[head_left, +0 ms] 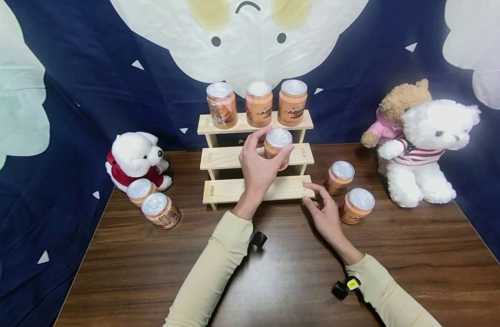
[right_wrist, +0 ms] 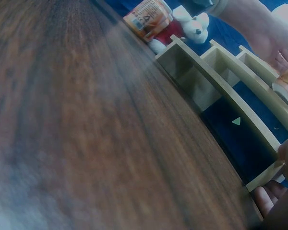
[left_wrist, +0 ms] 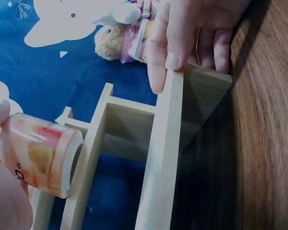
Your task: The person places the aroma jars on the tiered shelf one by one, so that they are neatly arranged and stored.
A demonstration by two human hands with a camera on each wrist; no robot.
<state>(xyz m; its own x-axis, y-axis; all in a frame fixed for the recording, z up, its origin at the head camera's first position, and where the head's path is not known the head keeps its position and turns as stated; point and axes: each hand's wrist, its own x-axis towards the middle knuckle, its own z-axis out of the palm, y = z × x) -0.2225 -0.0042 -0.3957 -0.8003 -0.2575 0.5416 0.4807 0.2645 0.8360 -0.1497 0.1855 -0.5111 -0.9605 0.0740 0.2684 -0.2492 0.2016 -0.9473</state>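
My left hand (head_left: 260, 165) grips an orange-labelled can (head_left: 277, 144) with a silver lid by its sides, fingers on one side and thumb on the other. The can is lid-up at the middle tier of a three-step wooden display shelf (head_left: 225, 193). In the left wrist view, the base of this can (left_wrist: 41, 153) is close to the middle board's edge. At the right end of the bottom step, my right hand (head_left: 325, 215) holds the board's end between thumb and fingers. Three similar cans (head_left: 258, 104) stand in a row on the top tier.
Two cans (head_left: 161, 210) stand at the left beside a white plush dog (head_left: 133, 156) in red. Another two cans (head_left: 357, 206) are just right of my right hand. Farther right sit a white plush bear (head_left: 421, 154) and a brown one (head_left: 401, 102). A blue patterned cloth (head_left: 99, 81) hangs behind.
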